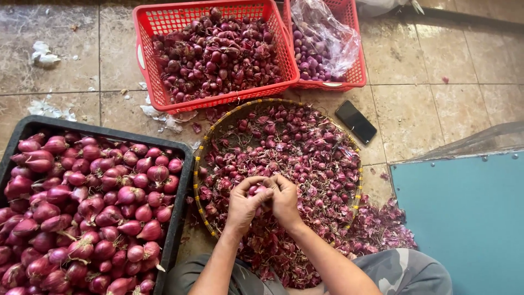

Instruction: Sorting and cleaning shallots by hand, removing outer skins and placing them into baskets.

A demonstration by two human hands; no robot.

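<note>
Peeling a shallot (pixel 256 190) at frame centre: left hand (pixel 244 203) and right hand (pixel 285 199) close together around it above the skin-strewn woven tray (pixel 203 147). Black crate (pixel 180 218), lower left, holds many peeled bulbs; red basket (pixel 143 33), top, remains full of unpeeled ones.

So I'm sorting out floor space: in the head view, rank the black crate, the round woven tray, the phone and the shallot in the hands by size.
Black crate and round woven tray: too close to rank, crate partly cropped.
Phone.
Shallot.
</note>
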